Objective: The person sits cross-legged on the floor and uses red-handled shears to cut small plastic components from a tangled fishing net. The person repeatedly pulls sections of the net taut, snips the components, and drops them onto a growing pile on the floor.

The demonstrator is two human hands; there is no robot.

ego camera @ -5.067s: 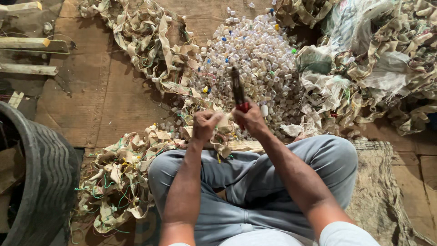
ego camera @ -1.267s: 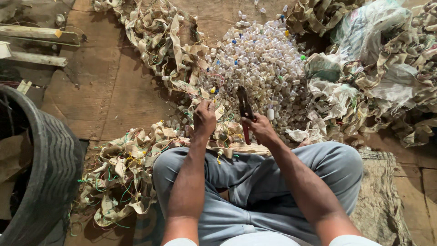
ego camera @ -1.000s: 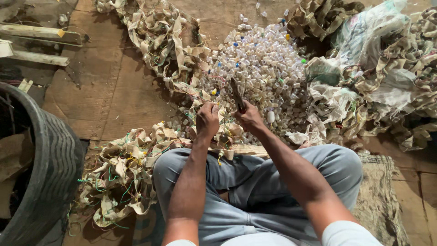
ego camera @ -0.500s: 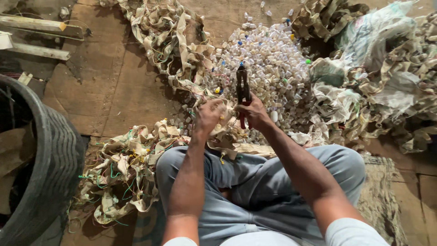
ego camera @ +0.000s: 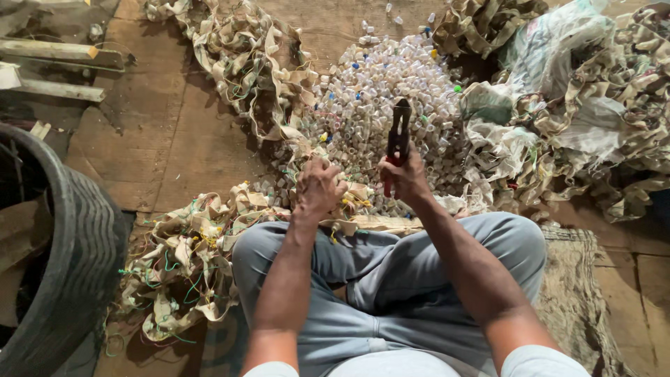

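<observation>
I sit cross-legged on a wooden floor in grey trousers [ego camera: 391,279]. My right hand [ego camera: 403,176] grips the red handles of a pair of dark pliers [ego camera: 398,137], jaws pointing up and away. My left hand [ego camera: 317,188] is closed on a strip of beige webbing [ego camera: 363,222] that lies across my knees. Just beyond both hands rises a big heap of small clear plastic caps [ego camera: 391,91], a few of them coloured.
Tangled beige webbing with green and yellow threads [ego camera: 183,265] piles up at my left knee, along the back [ego camera: 244,63] and at the right [ego camera: 600,119]. A black tyre tub [ego camera: 77,258] stands at left. Wooden slats [ego camera: 56,52] lie at top left.
The view has drifted a little. My right hand has lifted the pliers from a slant to nearly upright over the cap heap, while my left hand stayed closed on the webbing by my knees.
</observation>
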